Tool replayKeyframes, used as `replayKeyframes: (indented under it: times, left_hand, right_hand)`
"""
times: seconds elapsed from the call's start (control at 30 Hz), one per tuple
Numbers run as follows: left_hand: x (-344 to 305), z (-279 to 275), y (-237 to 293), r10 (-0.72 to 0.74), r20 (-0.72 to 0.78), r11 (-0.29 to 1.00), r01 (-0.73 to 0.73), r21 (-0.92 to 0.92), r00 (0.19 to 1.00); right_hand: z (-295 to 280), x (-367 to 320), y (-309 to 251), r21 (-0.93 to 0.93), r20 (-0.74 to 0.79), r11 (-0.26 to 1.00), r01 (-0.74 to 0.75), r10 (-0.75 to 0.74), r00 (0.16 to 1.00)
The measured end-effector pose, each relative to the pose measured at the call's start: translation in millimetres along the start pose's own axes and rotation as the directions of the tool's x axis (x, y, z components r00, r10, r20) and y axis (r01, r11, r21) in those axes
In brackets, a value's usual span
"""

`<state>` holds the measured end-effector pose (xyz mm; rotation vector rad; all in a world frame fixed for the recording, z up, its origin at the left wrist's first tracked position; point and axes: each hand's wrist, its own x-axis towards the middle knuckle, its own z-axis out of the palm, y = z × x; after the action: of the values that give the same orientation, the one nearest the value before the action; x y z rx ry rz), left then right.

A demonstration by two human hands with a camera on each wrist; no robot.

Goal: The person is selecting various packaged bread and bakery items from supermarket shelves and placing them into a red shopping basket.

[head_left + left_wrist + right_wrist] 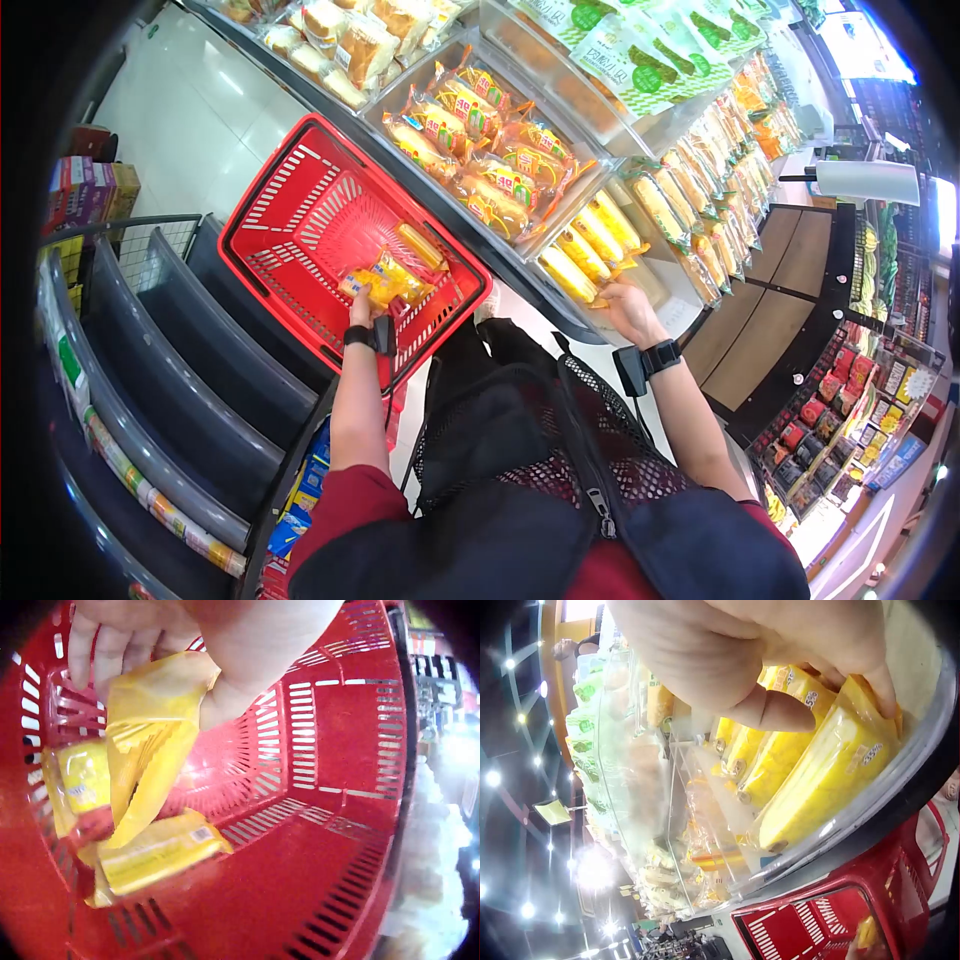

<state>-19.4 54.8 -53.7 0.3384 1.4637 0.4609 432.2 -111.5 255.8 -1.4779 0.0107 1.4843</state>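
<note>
My left hand [366, 312] is inside the red shopping basket [262, 262], pinching a yellow bread packet [154, 742] by its wrapper between thumb and fingers. Below it in the left wrist view, another yellow packet [161, 855] lies against the basket's wall, and one more [84, 776] sits to the left. Over the display bin, my right hand [634, 314] grips the near end of a long yellow bread packet [832, 769] at the front of a row. Its thumb lies across the neighbouring packet [791, 754]; some fingertips are hidden behind the wrappers.
Clear dividers split the display; one section holds wrapped rolls [470, 120], and beyond are green snack bags [650, 65] and more packaged bread [690, 190]. Dark curved shelves [190, 330] stand at left. A wood-topped stand [770, 310] is at right.
</note>
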Motion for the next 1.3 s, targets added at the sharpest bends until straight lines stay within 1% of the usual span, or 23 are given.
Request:
replayKeyframes:
  times: [0.03,0.1,0.13,0.17,0.2,0.27,0.3,0.33,0.4,0.47,0.53,0.6,0.67,0.73,0.77,0.8,0.83,0.87,0.93,1.0,1.13,1.23,1.3]
  left_hand:
    - [-5.1,-12.6,0.3,-0.022,0.184,0.999,0.028,-0.030,0.983]
    - [-98.2,25.7,37.9,0.050,0.040,0.987,-0.043,-0.152,0.998]
    - [-125.0,35.2,48.6,0.076,0.012,0.978,-0.072,-0.198,0.997]
    - [-169.8,57.1,67.0,0.193,0.034,0.955,-0.180,-0.235,0.981]
    - [-217.5,82.8,88.0,0.308,0.053,0.919,-0.283,-0.274,0.950]
    - [-276.6,121.7,113.2,0.476,0.209,0.858,-0.400,-0.322,0.854]
    - [-295.7,140.3,119.5,0.522,0.320,0.851,-0.461,-0.251,0.790]
    - [-311.6,160.1,125.7,0.549,0.431,0.830,-0.525,-0.187,0.716]
    - [-341.3,209.7,141.0,0.415,0.684,0.833,-0.553,-0.020,0.600]
    - [-351.1,265.2,137.6,0.339,0.834,0.781,-0.625,0.008,0.434]
    - [-362.0,309.6,123.7,0.251,0.885,0.722,-0.685,0.098,0.392]
    - [-370.2,333.7,110.1,0.172,0.907,0.723,-0.675,0.148,0.384]
    - [-380.7,335.7,111.5,0.161,0.898,0.689,-0.698,0.196,0.410]
    - [-376.5,320.5,116.5,0.267,0.871,0.593,-0.783,0.189,0.413]
    - [-358.6,307.3,113.7,0.310,0.851,0.645,-0.751,0.139,0.424]
    - [-356.5,294.2,121.2,0.326,0.800,0.706,-0.692,0.149,0.504]
    - [-347.0,278.0,123.4,0.408,0.733,0.726,-0.680,0.101,0.544]
    - [-335.8,258.5,128.4,0.455,0.674,0.722,-0.685,0.103,0.581]
    - [-314.0,216.1,133.3,0.488,0.458,0.780,-0.606,0.152,0.743]
    - [-287.0,168.8,131.7,0.461,0.259,0.851,-0.506,0.140,0.848]
    - [-234.0,81.2,105.1,0.431,-0.060,0.897,-0.421,0.132,0.900]
    - [-196.8,42.1,78.1,0.305,-0.174,0.951,-0.291,0.104,0.936]
    - [-163.6,25.0,59.2,0.241,-0.152,0.961,-0.215,0.172,0.959]
  right_hand:
    - [-9.7,-1.5,-3.1,0.007,0.038,0.999,-0.046,0.046,0.998]
    - [-12.3,-12.0,-9.1,0.025,0.084,0.996,-0.082,0.080,0.993]
    - [-3.4,-25.1,-16.9,-0.194,-0.148,0.981,-0.019,-0.010,0.989]
    - [2.7,-38.0,-25.0,-0.408,-0.353,0.913,-0.009,-0.149,0.924]
    - [3.6,-47.9,-30.5,-0.400,-0.350,0.916,0.003,-0.156,0.924]
    - [2.9,-67.0,-41.1,-0.736,-0.024,0.598,0.317,-0.491,0.871]
    - [9.9,-80.0,-48.2,-0.731,0.073,0.571,0.375,-0.481,0.874]
    - [22.2,-92.3,-55.5,-0.726,0.066,0.573,0.380,-0.491,0.868]
    - [48.6,-112.3,-71.8,-0.519,0.318,0.655,0.549,-0.448,0.835]
    - [61.4,-126.3,-86.7,-0.470,0.406,0.662,0.583,-0.424,0.809]
    - [53.5,-124.6,-86.5,-0.369,0.375,0.701,0.611,-0.489,0.787]
    - [24.0,-109.8,-87.8,-0.453,0.187,0.730,0.512,-0.483,0.855]
    - [-4.1,-108.0,-88.9,-0.388,0.110,0.769,0.508,-0.508,0.854]
    - [-36.6,-105.5,-87.9,-0.693,0.017,0.571,0.440,-0.597,0.802]
    - [-48.9,-105.0,-88.6,-0.693,0.017,0.574,0.437,-0.593,0.805]
    - [-56.9,-104.8,-90.8,-0.882,0.132,0.241,0.404,-0.697,0.705]
    - [-60.6,-103.0,-91.0,-0.947,0.286,-0.122,0.296,-0.740,0.609]
    - [-61.7,-98.3,-87.6,-0.947,0.286,-0.120,0.298,-0.737,0.613]
    - [-65.2,-82.2,-76.4,-0.977,0.175,-0.211,0.027,-0.725,0.666]
    - [-70.8,-59.3,-61.8,-0.969,0.138,-0.241,-0.055,-0.712,0.689]
    - [-66.0,-36.3,-47.6,-0.877,0.050,-0.386,-0.287,-0.666,0.744]
    - [-72.9,-25.4,-35.4,-0.854,0.151,-0.470,-0.224,-0.636,0.757]
    - [-69.7,-26.2,-36.9,-0.850,0.179,-0.482,-0.214,-0.645,0.743]
